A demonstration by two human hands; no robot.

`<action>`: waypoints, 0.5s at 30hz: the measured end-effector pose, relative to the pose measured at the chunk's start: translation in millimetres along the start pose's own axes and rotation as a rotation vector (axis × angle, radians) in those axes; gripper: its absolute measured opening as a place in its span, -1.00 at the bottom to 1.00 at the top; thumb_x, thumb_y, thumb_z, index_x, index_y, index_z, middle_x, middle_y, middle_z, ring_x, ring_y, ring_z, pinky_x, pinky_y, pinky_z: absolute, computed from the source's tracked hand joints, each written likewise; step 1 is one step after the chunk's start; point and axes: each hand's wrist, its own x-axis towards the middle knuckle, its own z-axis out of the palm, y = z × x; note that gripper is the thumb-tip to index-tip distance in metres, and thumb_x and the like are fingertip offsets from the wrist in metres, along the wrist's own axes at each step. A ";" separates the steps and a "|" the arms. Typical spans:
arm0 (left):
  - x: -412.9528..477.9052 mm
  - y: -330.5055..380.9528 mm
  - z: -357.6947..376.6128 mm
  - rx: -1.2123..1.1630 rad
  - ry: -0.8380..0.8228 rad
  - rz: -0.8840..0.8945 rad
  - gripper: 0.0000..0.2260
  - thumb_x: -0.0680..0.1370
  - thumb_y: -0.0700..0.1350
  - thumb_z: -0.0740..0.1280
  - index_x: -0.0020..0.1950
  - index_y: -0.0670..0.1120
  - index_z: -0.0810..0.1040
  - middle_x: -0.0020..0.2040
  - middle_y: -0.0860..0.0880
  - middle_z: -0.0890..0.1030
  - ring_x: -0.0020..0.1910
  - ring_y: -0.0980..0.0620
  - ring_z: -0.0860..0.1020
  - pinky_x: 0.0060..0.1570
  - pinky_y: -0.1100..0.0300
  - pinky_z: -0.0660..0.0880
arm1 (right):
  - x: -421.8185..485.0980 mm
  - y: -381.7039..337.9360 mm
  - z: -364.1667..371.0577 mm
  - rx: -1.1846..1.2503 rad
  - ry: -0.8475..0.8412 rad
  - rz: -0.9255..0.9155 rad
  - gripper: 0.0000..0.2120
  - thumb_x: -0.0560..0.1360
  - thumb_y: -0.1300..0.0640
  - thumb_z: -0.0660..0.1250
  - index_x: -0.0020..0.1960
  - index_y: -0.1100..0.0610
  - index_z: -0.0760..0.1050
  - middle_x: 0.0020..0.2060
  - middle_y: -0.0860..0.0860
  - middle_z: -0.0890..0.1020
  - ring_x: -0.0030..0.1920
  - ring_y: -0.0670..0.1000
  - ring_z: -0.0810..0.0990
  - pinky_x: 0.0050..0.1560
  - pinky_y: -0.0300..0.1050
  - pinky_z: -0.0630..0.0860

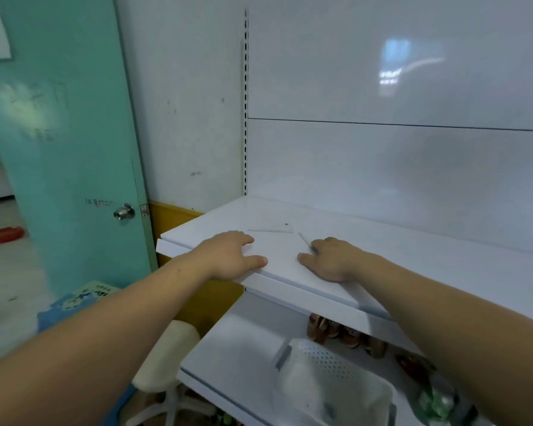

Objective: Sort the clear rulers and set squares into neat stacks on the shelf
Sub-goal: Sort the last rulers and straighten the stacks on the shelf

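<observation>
Two bare hands are out over the white upper shelf (382, 241), and we are looking straight down the forearms at them. The left hand (231, 256) lies flat on the shelf near its front edge, palm down, fingers straight and relaxed, thumb stretched toward the middle, gripping nothing. The right hand (330, 259) sits near it, palm down too, thumb pointing back at the left one. Its fingers (322, 242) bend at the knuckles and come down right at the near end of a thin clear ruler (304, 238); we cannot tell whether they pinch it or merely touch it. Just beyond the left hand's fingertips, apart from them, we pick out a clear set square (271, 230) lying flat on the shelf, only its pale edges and one dark speck showing against the white. Below, on the lower shelf (234, 348), we catch a white perforated basket (330, 373) and some brown cans (345, 333) tucked behind it. Off to the left we see a teal door (65, 149) with a metal knob (124, 212), and a cream stool (166, 355).
</observation>
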 end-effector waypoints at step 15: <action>85.2 -37.1 8.4 0.092 -0.133 0.231 -0.32 0.49 0.38 0.10 0.52 0.06 0.17 0.53 0.08 0.17 0.48 0.04 0.18 0.46 0.03 0.11 | 65.1 -11.9 -1.4 -0.083 0.029 -0.011 -0.60 0.57 -0.02 -0.01 0.21 0.18 0.43 0.20 0.11 0.43 0.22 0.16 0.35 0.24 0.03 0.34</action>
